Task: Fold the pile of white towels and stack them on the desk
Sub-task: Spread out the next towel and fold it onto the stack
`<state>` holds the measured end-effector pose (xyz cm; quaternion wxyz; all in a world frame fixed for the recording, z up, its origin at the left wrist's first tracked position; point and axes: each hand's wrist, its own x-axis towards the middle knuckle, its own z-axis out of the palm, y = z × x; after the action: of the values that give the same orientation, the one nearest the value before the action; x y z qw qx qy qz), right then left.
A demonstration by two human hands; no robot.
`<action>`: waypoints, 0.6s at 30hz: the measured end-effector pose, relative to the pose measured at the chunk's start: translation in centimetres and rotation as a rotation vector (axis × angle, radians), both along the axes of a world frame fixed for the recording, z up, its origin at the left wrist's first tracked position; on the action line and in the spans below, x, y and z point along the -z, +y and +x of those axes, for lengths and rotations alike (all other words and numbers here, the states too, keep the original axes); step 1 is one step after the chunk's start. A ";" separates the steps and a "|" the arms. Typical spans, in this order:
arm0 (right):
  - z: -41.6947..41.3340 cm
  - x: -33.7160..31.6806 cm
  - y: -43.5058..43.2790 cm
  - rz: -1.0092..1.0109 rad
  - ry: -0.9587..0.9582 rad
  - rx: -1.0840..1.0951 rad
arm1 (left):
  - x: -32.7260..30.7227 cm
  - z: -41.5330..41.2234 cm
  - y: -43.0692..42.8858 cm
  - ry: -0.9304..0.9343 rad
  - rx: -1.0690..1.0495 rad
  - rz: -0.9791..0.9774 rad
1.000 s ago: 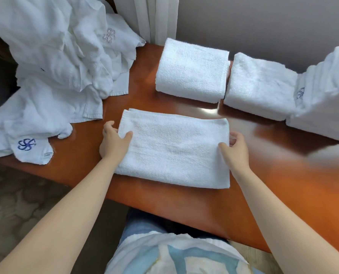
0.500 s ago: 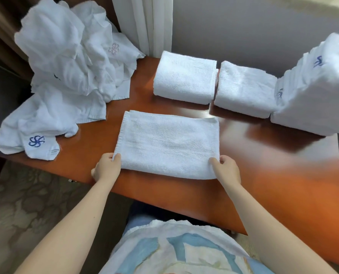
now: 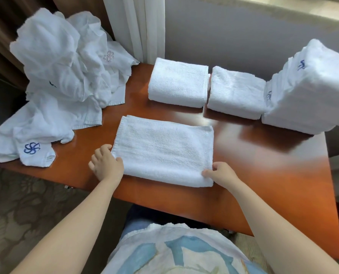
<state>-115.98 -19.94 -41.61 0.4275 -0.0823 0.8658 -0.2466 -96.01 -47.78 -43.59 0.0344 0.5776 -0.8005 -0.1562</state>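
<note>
Left hand (image 3: 105, 165) and right hand (image 3: 221, 174) each pinch a near corner of the folded towel (image 3: 164, 151) on the tabletop (image 3: 263, 175) (crumpled pile (image 3: 62, 76) far left, tall stack (image 3: 312, 91) far right).

the left hand (image 3: 106, 165) and right hand (image 3: 220, 174) grip the near corners of a half-folded towel (image 3: 164, 151) flat on the desk (image 3: 263, 175). a rumpled pile (image 3: 62, 76) sits far left; two folded towels (image 3: 178, 84) and a tall stack (image 3: 310, 91) line the back.
</note>
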 end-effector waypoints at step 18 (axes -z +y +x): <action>-1.2 -1.5 -1.1 -0.363 -0.367 0.306 | -3.0 -11.5 11.3 0.015 0.811 0.830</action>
<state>-117.23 -21.01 -40.12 0.5128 0.0202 0.7183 -0.4697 -107.55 -36.50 -40.56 -0.2518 0.1887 -0.8292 -0.4620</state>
